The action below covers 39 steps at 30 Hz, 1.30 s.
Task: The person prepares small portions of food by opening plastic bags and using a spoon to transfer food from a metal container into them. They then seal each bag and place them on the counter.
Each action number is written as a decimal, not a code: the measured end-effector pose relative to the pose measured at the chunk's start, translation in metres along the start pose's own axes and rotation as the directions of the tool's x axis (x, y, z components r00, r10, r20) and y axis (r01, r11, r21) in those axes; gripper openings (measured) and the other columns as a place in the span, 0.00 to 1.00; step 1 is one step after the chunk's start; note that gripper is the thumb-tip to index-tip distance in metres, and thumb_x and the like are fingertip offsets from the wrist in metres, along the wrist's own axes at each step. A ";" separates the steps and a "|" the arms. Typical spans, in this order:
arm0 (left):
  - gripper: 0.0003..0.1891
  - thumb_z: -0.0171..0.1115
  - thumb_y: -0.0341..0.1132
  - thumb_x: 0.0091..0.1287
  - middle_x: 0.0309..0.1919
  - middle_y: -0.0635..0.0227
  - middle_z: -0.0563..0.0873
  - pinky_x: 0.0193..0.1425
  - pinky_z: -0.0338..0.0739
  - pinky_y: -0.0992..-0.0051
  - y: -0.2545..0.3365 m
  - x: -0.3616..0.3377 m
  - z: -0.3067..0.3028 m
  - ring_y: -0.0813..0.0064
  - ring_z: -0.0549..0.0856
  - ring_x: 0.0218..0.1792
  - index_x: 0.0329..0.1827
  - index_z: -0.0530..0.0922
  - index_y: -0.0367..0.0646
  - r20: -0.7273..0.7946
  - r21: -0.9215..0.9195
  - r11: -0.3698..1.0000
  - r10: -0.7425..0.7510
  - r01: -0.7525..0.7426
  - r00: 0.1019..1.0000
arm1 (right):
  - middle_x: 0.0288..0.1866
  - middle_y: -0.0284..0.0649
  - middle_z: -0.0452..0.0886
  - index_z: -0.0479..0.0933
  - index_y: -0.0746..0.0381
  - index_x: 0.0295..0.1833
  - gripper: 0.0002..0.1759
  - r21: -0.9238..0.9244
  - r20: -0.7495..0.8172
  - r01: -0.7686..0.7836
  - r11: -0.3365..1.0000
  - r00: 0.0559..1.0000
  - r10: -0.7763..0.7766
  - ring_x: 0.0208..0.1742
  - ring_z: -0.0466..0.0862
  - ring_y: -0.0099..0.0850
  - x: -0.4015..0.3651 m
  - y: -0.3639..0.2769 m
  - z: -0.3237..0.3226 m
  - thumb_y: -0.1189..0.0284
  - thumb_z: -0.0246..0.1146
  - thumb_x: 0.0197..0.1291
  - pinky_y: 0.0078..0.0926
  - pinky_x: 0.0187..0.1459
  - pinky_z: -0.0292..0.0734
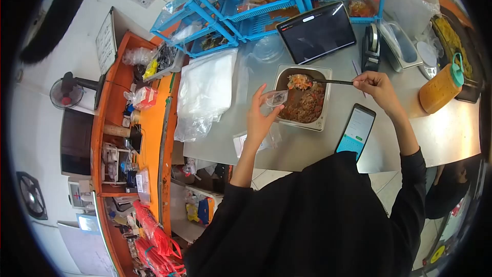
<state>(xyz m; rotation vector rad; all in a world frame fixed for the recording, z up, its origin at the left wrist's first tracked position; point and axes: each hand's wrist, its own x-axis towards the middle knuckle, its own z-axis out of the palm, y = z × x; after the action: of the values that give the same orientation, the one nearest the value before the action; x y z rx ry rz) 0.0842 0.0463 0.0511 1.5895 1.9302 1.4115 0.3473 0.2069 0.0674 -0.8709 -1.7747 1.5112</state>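
Between the thumb and fingers of my left hand [260, 115] is a small clear plastic cup [277, 99], tilted beside the rim of a metal food pan [321, 123]. The pan holds a brown, chunky sauce [305, 106] with bits of red and green. My right hand [376, 87] grips the dark handle of a spoon [333, 81] from the right. The spoon's bowl is over the pan's upper part, heaped with a chopped orange and green mix [300, 81].
A tablet [318, 33] leans behind the pan. A phone [356, 129] lies near the table's front edge. Clear plastic bags [207, 87] are stacked at left. To the right stand a tape dispenser [371, 48] and a bottle of orange liquid [439, 90]. Blue baskets [251, 5] line the back.
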 end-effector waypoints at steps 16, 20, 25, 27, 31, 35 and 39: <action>0.46 0.66 0.29 0.49 0.50 0.59 0.75 0.45 0.75 0.76 0.008 0.011 0.011 0.65 0.79 0.46 0.66 0.42 0.47 0.181 0.185 0.946 0.232 -0.265 0.956 | 0.18 0.36 0.77 0.80 0.58 0.28 0.07 -0.441 0.234 0.411 0.798 0.911 -0.340 0.18 0.73 0.31 0.035 -0.040 0.030 0.67 0.63 0.44 0.29 0.23 0.65; 0.47 0.66 0.28 0.49 0.50 0.57 0.75 0.46 0.75 0.76 0.002 0.017 0.017 0.68 0.78 0.46 0.66 0.40 0.48 0.186 -0.177 0.983 0.086 -0.052 0.979 | 0.20 0.30 0.75 0.80 0.57 0.27 0.05 -0.562 0.372 0.644 0.518 0.757 -0.537 0.31 0.71 0.28 0.037 -0.063 0.035 0.69 0.64 0.42 0.26 0.34 0.65; 0.35 0.62 0.29 0.54 0.50 0.61 0.74 0.51 0.71 0.76 -0.009 0.022 0.011 0.74 0.76 0.46 0.64 0.54 0.42 0.531 -0.506 0.689 -0.225 0.519 0.817 | 0.23 0.28 0.72 0.79 0.56 0.26 0.05 -0.502 0.482 0.845 0.186 0.452 -0.751 0.38 0.68 0.29 0.045 -0.072 0.043 0.71 0.64 0.38 0.26 0.43 0.61; 0.30 0.59 0.33 0.57 0.51 0.62 0.73 0.53 0.69 0.76 -0.006 0.020 0.011 0.74 0.75 0.48 0.62 0.57 0.41 0.531 -0.525 0.717 -0.146 0.459 0.835 | 0.24 0.28 0.72 0.78 0.55 0.26 0.07 -0.533 0.526 0.846 -0.018 0.315 -0.790 0.38 0.68 0.29 0.047 -0.076 0.042 0.72 0.62 0.35 0.27 0.44 0.62; 0.27 0.50 0.46 0.63 0.53 0.64 0.71 0.59 0.63 0.73 0.004 0.022 0.001 0.73 0.71 0.54 0.61 0.60 0.41 0.586 -0.584 0.626 -0.116 0.517 0.802 | 0.26 0.28 0.72 0.78 0.56 0.27 0.08 -0.533 0.530 0.846 -0.011 0.324 -0.784 0.38 0.68 0.29 0.051 -0.080 0.038 0.72 0.60 0.34 0.28 0.46 0.62; 0.36 0.45 0.57 0.60 0.56 0.59 0.68 0.63 0.58 0.68 0.000 0.022 -0.002 0.68 0.69 0.57 0.62 0.56 0.36 0.632 -0.596 0.571 -0.101 0.565 0.768 | 0.28 0.29 0.72 0.77 0.56 0.28 0.08 -0.543 0.545 0.836 -0.078 0.281 -0.790 0.39 0.69 0.30 0.048 -0.080 0.038 0.73 0.59 0.35 0.32 0.46 0.63; 0.31 0.52 0.47 0.61 0.55 0.58 0.69 0.60 0.62 0.71 0.007 0.018 -0.001 0.70 0.69 0.57 0.62 0.57 0.37 0.614 -0.541 0.650 -0.129 0.534 0.779 | 0.30 0.31 0.72 0.76 0.56 0.30 0.09 -0.534 0.548 0.836 -0.126 0.228 -0.805 0.40 0.69 0.31 0.043 -0.083 0.039 0.74 0.58 0.36 0.34 0.47 0.63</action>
<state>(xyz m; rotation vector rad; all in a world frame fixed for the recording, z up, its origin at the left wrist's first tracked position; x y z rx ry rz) 0.0810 0.0606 0.0637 0.9994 1.0777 1.1497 0.2845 0.2105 0.1467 0.1904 -2.2602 -0.2456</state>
